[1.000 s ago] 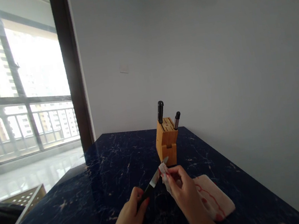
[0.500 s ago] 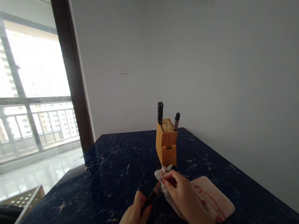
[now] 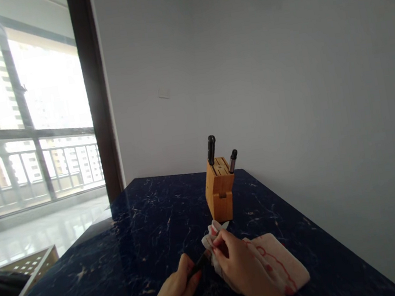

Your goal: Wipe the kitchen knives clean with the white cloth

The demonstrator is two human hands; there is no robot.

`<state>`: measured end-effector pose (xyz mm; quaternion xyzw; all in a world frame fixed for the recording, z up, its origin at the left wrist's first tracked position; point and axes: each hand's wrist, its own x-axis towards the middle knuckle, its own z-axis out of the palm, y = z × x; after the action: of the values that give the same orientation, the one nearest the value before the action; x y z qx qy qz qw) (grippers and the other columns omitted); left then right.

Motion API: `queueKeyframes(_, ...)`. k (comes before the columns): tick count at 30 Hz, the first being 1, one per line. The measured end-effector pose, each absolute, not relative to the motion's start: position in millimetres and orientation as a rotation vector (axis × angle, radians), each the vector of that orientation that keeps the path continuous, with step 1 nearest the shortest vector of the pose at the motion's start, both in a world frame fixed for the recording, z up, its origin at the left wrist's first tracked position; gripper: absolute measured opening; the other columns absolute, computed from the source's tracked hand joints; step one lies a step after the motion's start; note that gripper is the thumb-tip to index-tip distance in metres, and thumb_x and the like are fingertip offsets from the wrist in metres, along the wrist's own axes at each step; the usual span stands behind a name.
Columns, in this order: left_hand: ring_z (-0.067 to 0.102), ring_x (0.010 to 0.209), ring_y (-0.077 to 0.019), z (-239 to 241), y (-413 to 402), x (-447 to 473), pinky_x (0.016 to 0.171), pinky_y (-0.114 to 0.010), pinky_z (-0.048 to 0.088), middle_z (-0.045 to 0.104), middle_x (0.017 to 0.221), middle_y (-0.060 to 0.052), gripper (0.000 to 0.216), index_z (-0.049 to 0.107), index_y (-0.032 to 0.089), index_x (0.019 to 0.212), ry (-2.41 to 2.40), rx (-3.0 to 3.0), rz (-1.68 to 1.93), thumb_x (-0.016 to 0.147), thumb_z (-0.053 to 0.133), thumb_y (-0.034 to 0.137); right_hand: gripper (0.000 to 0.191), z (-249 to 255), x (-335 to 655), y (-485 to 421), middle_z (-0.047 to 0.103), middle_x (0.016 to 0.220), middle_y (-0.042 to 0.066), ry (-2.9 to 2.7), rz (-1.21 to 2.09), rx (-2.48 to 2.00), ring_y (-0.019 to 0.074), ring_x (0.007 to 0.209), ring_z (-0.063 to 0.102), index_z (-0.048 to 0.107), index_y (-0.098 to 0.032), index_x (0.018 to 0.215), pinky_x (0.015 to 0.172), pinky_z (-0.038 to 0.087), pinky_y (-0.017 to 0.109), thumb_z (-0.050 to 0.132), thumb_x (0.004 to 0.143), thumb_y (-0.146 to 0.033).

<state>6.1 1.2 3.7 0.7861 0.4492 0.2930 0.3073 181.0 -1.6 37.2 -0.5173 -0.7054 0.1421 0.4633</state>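
Observation:
My left hand [image 3: 180,291] is closed round the black handle of a small knife [image 3: 203,261], blade pointing up and to the right. My right hand [image 3: 239,263] pinches a white cloth with red markings [image 3: 274,262] around the blade, so only the blade's tip shows past the cloth. The rest of the cloth lies on the dark blue marble table [image 3: 140,240]. Just beyond my hands stands a wooden knife block [image 3: 220,190] with two black-handled tools in its slots.
A plain grey wall runs along the table's right and far sides. To the left are a dark window frame [image 3: 95,94] and a large window onto a balcony. A pale perforated object [image 3: 32,261] sits low at the left.
Both hands have sunk a little toward the table. My right hand slid the cloth down the blade toward the handle, covering more of the steel.

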Motion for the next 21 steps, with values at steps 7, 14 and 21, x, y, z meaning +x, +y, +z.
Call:
queueKeyframes(7, 0.045, 0.057, -0.0111, 10.8, -1.7, 6.6, 0.055, -0.019, 0.032, 0.047, 0.064, 0.005, 0.008, 0.035, 0.022, 0.080, 1.218, 2.066, 0.759, 0.085, 0.033, 0.028, 0.011, 41.7, 183.3, -0.4, 0.061, 0.082, 0.003, -1.691, 0.347, -1.296, 0.0194, 0.086, 0.057, 0.053, -0.022, 0.074, 0.078, 0.042, 0.033, 0.044, 0.073, -0.016)
queueKeyframes(14, 0.049, 0.060, -0.0120, 5.7, -0.5, 6.1, 0.057, -0.020, 0.034, 0.052, 0.068, 0.004, 0.007, 0.037, 0.022, 0.082, 1.209, 2.124, 0.760, 0.085, 0.034, 0.028, 0.016, 41.8, 180.4, -3.0, 0.060, 0.075, 0.001, -1.769, 0.359, -1.248, 0.0179, 0.077, 0.058, 0.055, -0.022, 0.082, 0.078, 0.042, 0.031, 0.045, 0.072, -0.017)
queueKeyframes(21, 0.050, 0.063, -0.0125, 11.9, -3.2, 6.9, 0.059, -0.019, 0.035, 0.053, 0.070, 0.002, 0.007, 0.038, 0.022, 0.084, 1.230, 2.166, 0.711, 0.085, 0.033, 0.026, 0.009, 38.5, 199.9, 12.6, 0.060, 0.073, 0.001, -1.621, 0.366, -1.330, 0.0183, 0.073, 0.058, 0.051, -0.022, 0.072, 0.068, 0.043, 0.031, 0.044, 0.073, -0.017)
